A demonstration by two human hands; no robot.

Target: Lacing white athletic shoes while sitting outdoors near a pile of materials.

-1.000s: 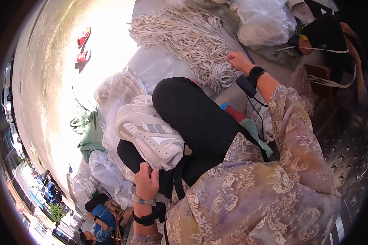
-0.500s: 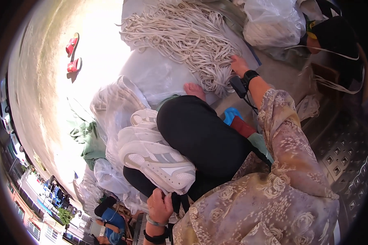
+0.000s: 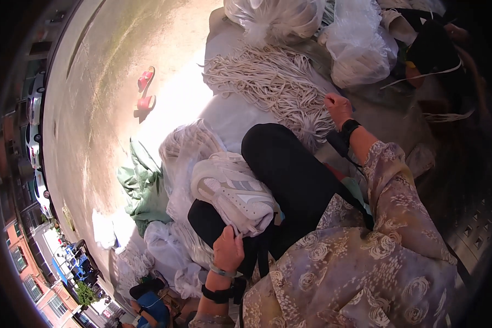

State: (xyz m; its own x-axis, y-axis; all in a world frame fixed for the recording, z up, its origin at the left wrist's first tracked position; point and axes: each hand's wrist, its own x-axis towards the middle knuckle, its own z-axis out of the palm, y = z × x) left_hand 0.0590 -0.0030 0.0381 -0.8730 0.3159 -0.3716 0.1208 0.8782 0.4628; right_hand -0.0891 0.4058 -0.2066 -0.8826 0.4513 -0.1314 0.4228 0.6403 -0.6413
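Pale grey and beige sneaker uppers (image 3: 236, 188) lie across my black-trousered lap. My left hand (image 3: 227, 250) pinches the lower edge of the front one between thumb and fingers. Beyond my knee spreads a big tangled heap of off-white shoelaces (image 3: 273, 85) on a light sheet. At the right edge of this heap is my right hand (image 3: 339, 108), fingers curled closed. Whatever it may grip is too small to make out.
Clear plastic bags (image 3: 361, 44) stand behind the laces. Another bag of laces (image 3: 186, 150) and a green cloth (image 3: 142, 188) lie left of my lap. Red sandals (image 3: 145, 103) rest on sunlit ground. Another person (image 3: 150, 306) sits at lower left; a dark-clothed one is at upper right.
The view has shifted, so the scene sits further right and lower. My right hand's fingers, earlier reaching into the laces, are now drawn together at the heap's edge. My left hand keeps its pinch.
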